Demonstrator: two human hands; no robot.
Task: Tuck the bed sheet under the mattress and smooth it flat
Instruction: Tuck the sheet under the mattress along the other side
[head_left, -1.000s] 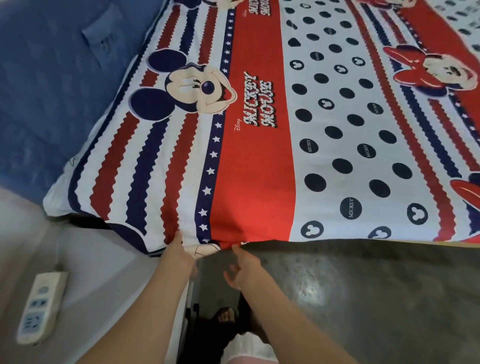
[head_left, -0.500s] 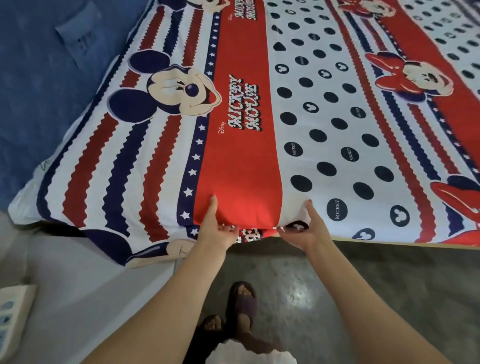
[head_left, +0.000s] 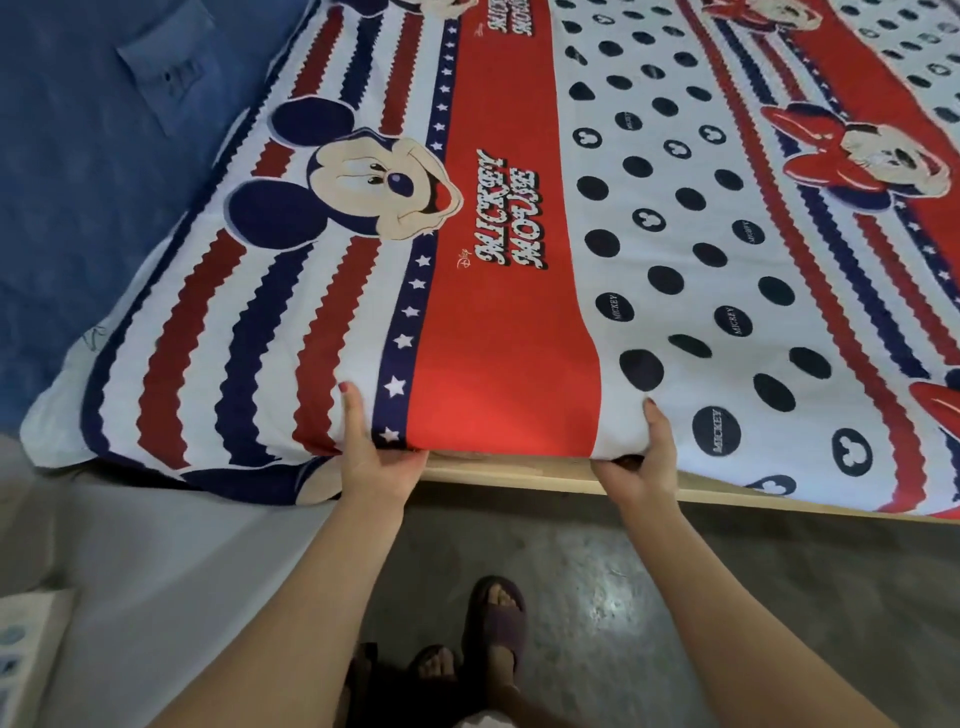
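A red, white and navy cartoon-print bed sheet (head_left: 498, 332) covers the mattress and fills most of the view. My left hand (head_left: 371, 457) grips the near edge of the sheet and mattress, thumb on top beside the star stripe, fingers hidden underneath. My right hand (head_left: 644, 462) grips the same edge at the white dotted band, thumb on top, fingers curled under. Between my hands the edge is raised and the pale wooden bed frame (head_left: 509, 475) shows below it. To the left, a flap of sheet (head_left: 249, 478) hangs loose over the edge.
A blue wall (head_left: 104, 197) with a socket plate runs along the bed's left side. A grey surface (head_left: 156, 571) lies at lower left with a white remote (head_left: 21, 654) on it. Grey concrete floor (head_left: 675, 597) and my slippered feet (head_left: 493, 623) are below.
My hands rose from under the hanging sheet to the mattress edge, then spread apart and took hold of it. The edge has lifted, so the wooden frame shows.
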